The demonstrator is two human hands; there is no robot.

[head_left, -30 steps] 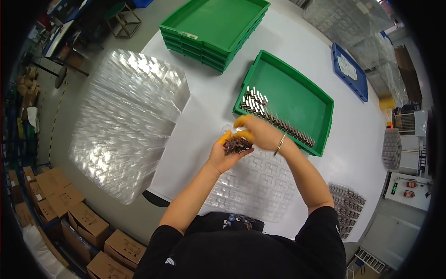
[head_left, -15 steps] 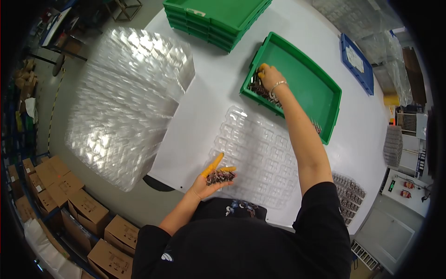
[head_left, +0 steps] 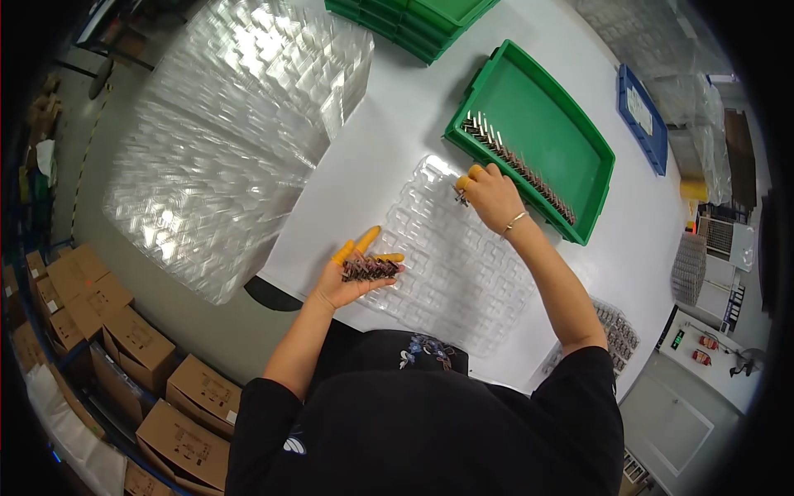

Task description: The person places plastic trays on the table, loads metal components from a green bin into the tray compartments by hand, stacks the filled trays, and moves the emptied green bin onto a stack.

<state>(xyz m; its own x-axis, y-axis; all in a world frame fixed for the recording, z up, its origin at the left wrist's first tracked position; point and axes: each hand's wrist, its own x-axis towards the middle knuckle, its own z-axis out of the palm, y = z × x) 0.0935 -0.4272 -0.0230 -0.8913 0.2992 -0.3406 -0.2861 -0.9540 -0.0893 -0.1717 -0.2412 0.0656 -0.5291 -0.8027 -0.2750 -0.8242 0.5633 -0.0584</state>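
My left hand point(head_left: 351, 274), with yellow finger covers, holds a heap of small dark metal parts point(head_left: 370, 268) on its palm, over the left edge of a clear plastic tray point(head_left: 463, 273). In my right hand point(head_left: 490, 194), yellow-covered fingertips pinch a few small metal parts point(head_left: 461, 197) above the tray's upper end. Beyond it lies a green bin point(head_left: 550, 124), with rows of metal parts point(head_left: 529, 172) along its near side.
A tall stack of clear plastic trays point(head_left: 240, 140) rises at the left. Stacked green bins point(head_left: 422, 25) stand at the back, and a blue tray point(head_left: 643, 120) lies at the back right. A filled clear tray point(head_left: 614, 331) is beside my right arm. Cardboard boxes point(head_left: 194, 442) sit lower left.
My right hand reached into the green bin, then came back over the clear tray with metal parts. My left hand moved away from the right one, still holding its heap. The view has shifted.
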